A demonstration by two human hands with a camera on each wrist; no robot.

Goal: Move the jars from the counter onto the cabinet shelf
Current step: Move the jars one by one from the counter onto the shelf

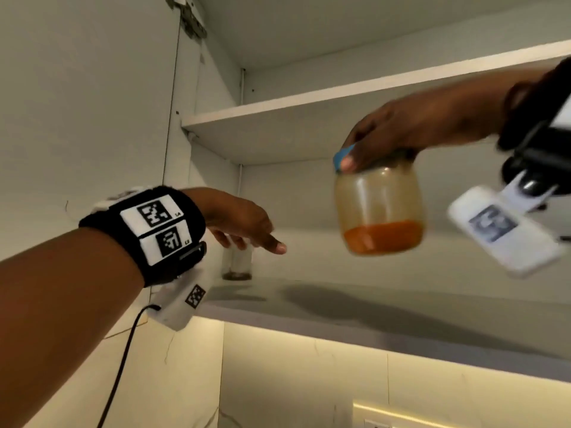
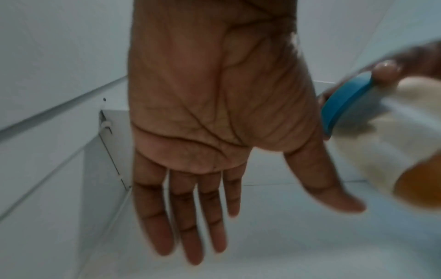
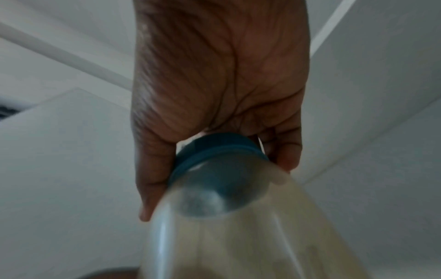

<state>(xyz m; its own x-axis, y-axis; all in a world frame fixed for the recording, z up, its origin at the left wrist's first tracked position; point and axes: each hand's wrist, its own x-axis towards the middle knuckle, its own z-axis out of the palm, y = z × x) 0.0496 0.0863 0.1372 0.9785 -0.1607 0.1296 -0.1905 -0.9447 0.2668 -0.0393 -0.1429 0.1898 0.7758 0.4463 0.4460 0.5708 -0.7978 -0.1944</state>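
My right hand [image 1: 380, 140] grips the blue lid [image 1: 343, 157] of a clear jar [image 1: 380, 208] with orange paste at its bottom, and holds it in the air above the lower cabinet shelf [image 1: 309, 307]. The right wrist view shows the fingers [image 3: 152, 169] curled round that lid [image 3: 214, 152]. My left hand [image 1: 244, 227] is open, fingers straight, in front of a small clear jar [image 1: 237, 264] standing at the shelf's left back corner. The left wrist view shows the flat palm [image 2: 190, 113], with the held jar [image 2: 393, 136] at the right.
An upper shelf [image 1: 309, 101] runs above, with the cabinet's left wall and a door hinge [image 1: 191, 20] at the top. Below the cabinet a lit strip shines on a pale tiled wall [image 1: 309, 381]. A black cable hangs from my left wrist.
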